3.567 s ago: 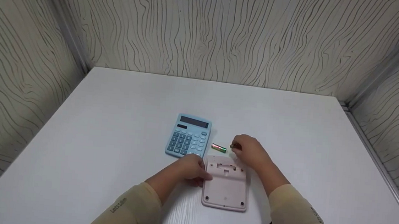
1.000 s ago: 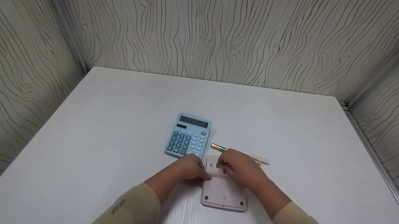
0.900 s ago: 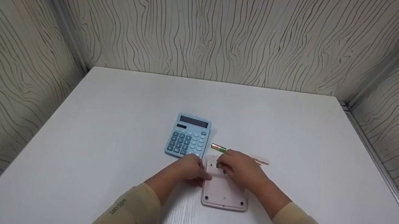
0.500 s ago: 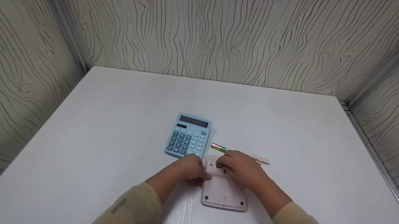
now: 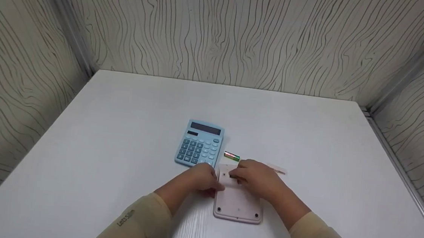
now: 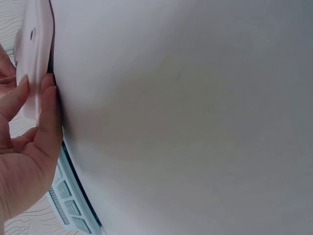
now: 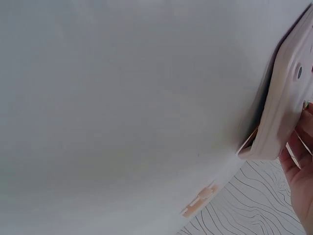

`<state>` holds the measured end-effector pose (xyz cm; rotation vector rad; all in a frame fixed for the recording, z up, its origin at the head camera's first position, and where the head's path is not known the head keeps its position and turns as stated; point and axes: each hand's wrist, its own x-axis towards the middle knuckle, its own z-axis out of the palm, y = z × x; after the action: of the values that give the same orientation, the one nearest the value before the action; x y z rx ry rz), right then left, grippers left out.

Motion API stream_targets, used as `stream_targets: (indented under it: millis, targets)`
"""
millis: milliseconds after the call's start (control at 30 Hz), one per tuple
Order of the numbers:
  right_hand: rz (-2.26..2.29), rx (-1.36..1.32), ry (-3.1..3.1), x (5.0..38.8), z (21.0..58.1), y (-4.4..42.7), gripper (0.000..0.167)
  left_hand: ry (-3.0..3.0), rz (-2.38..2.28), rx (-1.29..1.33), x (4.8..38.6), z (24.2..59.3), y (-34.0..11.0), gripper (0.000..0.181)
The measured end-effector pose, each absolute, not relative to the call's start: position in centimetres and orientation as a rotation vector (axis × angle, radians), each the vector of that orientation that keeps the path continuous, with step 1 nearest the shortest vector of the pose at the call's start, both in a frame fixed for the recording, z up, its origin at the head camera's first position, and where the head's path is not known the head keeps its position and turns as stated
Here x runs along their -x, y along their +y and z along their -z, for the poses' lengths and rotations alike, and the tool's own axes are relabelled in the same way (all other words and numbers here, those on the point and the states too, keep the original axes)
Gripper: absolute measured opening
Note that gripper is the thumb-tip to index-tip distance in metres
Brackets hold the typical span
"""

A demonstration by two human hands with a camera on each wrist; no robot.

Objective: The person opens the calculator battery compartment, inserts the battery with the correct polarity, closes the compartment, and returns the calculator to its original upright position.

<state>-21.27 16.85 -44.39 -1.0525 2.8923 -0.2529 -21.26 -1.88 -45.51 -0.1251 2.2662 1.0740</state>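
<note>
A pink calculator [image 5: 238, 202] lies face down on the table, its small battery recess mostly covered by my right hand [image 5: 256, 177]. The fingers of that hand pinch a battery [image 5: 232, 176] at the recess; only its end shows. My left hand [image 5: 202, 179] grips the calculator's left edge, thumb on the back. In the left wrist view, the left hand [image 6: 29, 147] holds the edge of the pink calculator [image 6: 36, 54] between thumb and fingers. The right wrist view shows the right hand [image 7: 301, 161] at the side of the calculator [image 7: 286, 103].
A blue calculator [image 5: 199, 142] lies face up to the left, close to my left hand. A green and red battery [image 5: 231, 156] lies just beyond the pink calculator. The pink battery cover [image 5: 278, 169] is on the table behind my right hand. Patterned panels [image 5: 218, 32] enclose the table.
My right hand has come from beyond the pink calculator's upper right onto its recess, with the battery, which now sits lower there. The left hand has kept its grip.
</note>
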Motion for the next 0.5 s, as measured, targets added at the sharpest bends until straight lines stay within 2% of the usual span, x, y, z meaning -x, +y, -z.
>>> stream_targets:
  millis: [233, 500]
  targets:
    - [0.367, 1.041, 2.88, 21.53, 44.95, 17.52, 0.038, 2.258, -1.095, 0.132, 21.21, 45.39, -1.83, 0.018]
    - [0.44, 0.883, 2.828, 21.66, 44.89, 17.42, 0.036, 2.254, -1.094, 0.15, 21.29, 45.78, -1.87, 0.019]
